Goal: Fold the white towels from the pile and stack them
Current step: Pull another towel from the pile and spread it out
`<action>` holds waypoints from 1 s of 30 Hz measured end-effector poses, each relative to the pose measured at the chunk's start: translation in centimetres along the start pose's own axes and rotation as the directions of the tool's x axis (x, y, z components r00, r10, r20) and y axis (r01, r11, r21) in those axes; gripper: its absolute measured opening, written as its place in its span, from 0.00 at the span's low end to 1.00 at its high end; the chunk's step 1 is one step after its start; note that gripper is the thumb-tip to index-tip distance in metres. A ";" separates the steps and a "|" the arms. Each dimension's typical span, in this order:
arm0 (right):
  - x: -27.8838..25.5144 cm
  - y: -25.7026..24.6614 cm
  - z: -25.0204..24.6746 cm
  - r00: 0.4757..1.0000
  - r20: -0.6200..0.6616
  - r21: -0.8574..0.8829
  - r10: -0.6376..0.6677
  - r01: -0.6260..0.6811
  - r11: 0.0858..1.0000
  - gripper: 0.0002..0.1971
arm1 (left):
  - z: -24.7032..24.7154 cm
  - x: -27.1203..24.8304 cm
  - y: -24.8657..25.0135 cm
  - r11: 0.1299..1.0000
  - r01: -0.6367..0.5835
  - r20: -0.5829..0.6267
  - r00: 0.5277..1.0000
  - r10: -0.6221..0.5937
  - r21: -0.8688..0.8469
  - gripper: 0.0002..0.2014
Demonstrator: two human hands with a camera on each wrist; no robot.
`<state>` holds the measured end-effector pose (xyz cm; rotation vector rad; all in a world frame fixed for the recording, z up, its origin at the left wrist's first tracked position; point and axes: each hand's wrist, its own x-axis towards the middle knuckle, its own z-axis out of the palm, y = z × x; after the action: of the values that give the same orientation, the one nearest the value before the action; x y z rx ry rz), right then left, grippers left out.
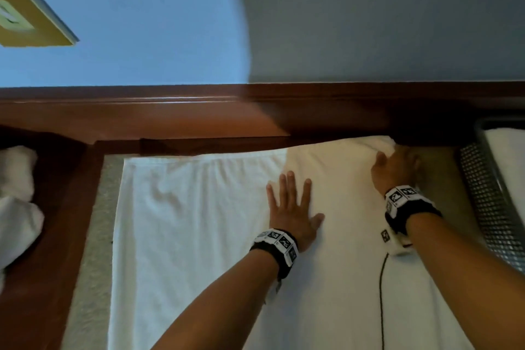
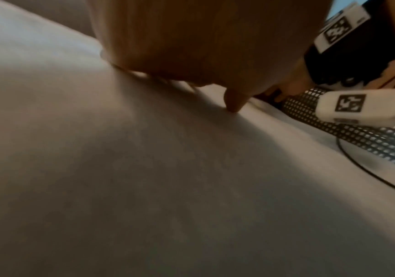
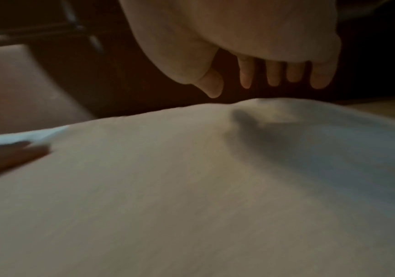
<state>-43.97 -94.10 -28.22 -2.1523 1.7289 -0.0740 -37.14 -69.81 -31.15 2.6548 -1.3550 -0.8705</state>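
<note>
Spread flat over the table, the white towel (image 1: 184,236) carries the left hand (image 1: 292,213) pressed down with straight fingers, while the right-wrist view shows the right hand (image 3: 251,46) hovering above the towel's far corner, fingers loosely extended, gripping nothing.

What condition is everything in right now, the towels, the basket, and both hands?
Spread towel: laid out flat, a few wrinkles.
Left hand: fingers straight, pressing flat on the towel.
Right hand: fingers hanging relaxed above the towel's far corner, gripping nothing.
Towel pile: crumpled, unfolded.
Mesh basket: holds something white.
</note>
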 end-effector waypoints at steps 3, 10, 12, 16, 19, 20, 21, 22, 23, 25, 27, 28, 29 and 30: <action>3.8 2.2 -0.8 0.977 0.175 0.061 0.123 -0.136 0.989 0.43 | 0.8 0.8 0.5 0.999 0.028 0.018 0.999 -0.029 0.015 0.45; 7.3 3.0 -1.9 0.977 0.215 0.245 0.003 -0.057 0.968 0.26 | 0.8 1.7 0.5 0.998 0.063 0.089 0.994 -0.063 0.009 0.47; 7.1 3.5 -2.0 0.987 0.163 0.275 -0.005 -0.041 0.960 0.21 | 0.7 1.8 0.4 0.998 0.069 0.099 0.993 -0.068 -0.002 0.47; 4.0 6.0 -2.6 0.977 0.214 0.336 -0.004 -0.070 0.939 0.25 | 0.3 2.0 0.5 0.996 0.092 0.133 0.987 -0.089 -0.012 0.48; -0.4 10.3 -3.0 0.954 0.301 0.265 -0.002 -0.082 0.961 0.33 | -0.2 2.2 0.6 0.994 0.108 0.153 0.983 -0.105 -0.010 0.48; -2.2 12.1 -3.1 0.950 0.311 0.238 0.011 -0.090 0.967 0.33 | -0.3 2.1 0.7 0.994 0.113 0.151 0.982 -0.110 -0.009 0.48; -3.8 14.0 -3.1 0.950 0.312 0.218 0.030 -0.102 0.971 0.32 | -0.4 2.0 0.8 0.993 0.116 0.146 0.983 -0.114 -0.006 0.48; -5.5 15.8 -3.2 0.949 0.312 0.208 0.044 -0.113 0.972 0.32 | -0.3 1.9 0.9 0.993 0.117 0.137 0.984 -0.116 -0.001 0.47; -7.1 17.4 -3.3 0.946 0.319 0.212 0.054 -0.127 0.969 0.32 | -0.2 1.9 0.9 0.993 0.117 0.124 0.985 -0.117 0.006 0.47; -9.7 20.4 -3.6 0.930 0.358 0.226 0.082 -0.172 0.959 0.34 | -0.1 1.7 1.0 0.992 0.125 0.089 0.988 -0.127 0.025 0.46; -11.8 22.8 -3.9 0.921 0.376 0.249 0.104 -0.208 0.946 0.32 | 0.2 1.4 1.4 0.988 0.154 0.059 0.986 -0.156 0.031 0.44; -12.6 24.2 -3.9 0.923 0.372 0.259 0.103 -0.210 0.943 0.29 | 0.5 1.1 1.9 0.984 0.177 0.047 0.983 -0.178 0.027 0.43; -13.4 25.6 -3.9 0.924 0.370 0.266 0.098 -0.207 0.942 0.28 | 0.9 0.5 2.8 0.979 0.201 0.033 0.979 -0.202 0.023 0.41; -14.2 26.8 -3.9 0.919 0.382 0.268 0.100 -0.214 0.939 0.27 | 1.4 -0.2 3.9 0.975 0.219 0.014 0.975 -0.220 0.021 0.38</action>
<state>-73.41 -86.19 -30.44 -1.6722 1.5516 0.0913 -40.75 -71.80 -31.15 2.8582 -1.0916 -0.9048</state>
